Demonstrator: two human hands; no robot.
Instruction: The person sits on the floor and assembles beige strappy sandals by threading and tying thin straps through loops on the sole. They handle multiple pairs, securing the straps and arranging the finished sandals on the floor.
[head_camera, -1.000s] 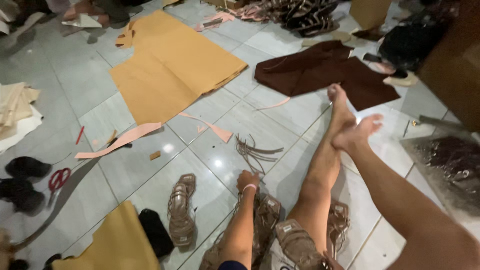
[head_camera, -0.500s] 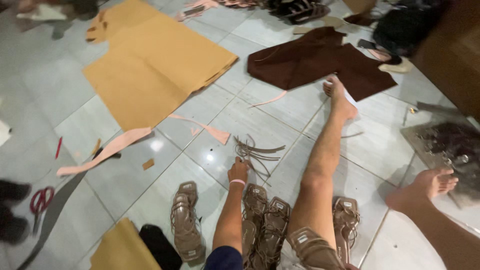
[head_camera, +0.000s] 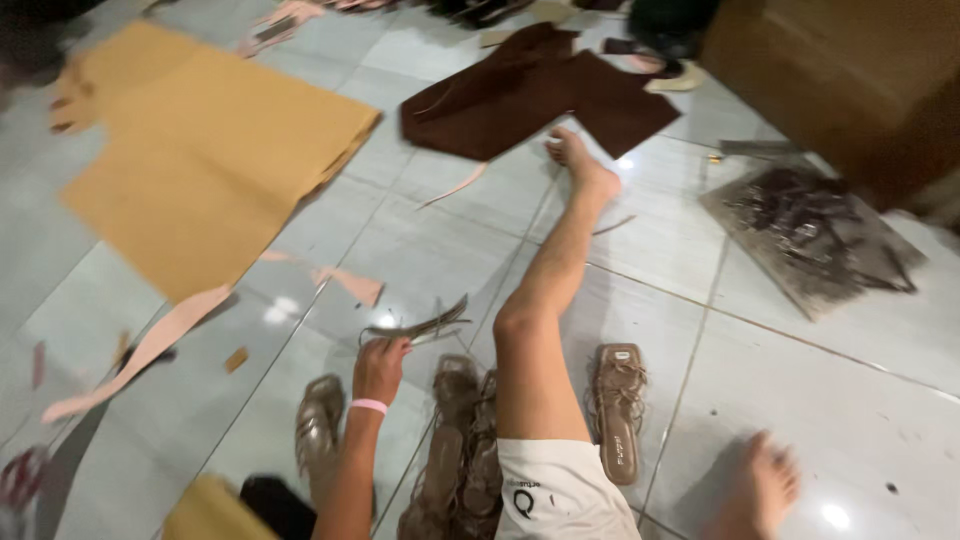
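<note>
The bundle of thin straps (head_camera: 420, 327) is coming up off the tiled floor (head_camera: 850, 400) now, sitting just left of centre in the frame, where half a second ago it was lying flat on the tile. The left hand (head_camera: 380, 368), pink band at the wrist, is closing its fingers around the near end of that bundle, and the straps are fanning out to the right above the knuckles. The right hand (head_camera: 755, 490) is planting itself low at the lower right, further down the frame than before; it is blurred, so I cannot tell how its fingers are set. Strappy sandals (head_camera: 618, 410) are lying along the bottom edge either side of the outstretched leg (head_camera: 545, 300). The tan sheet (head_camera: 200, 160) is filling the upper left, larger than before, and the dark brown piece (head_camera: 530, 90) is sitting at top centre.
</note>
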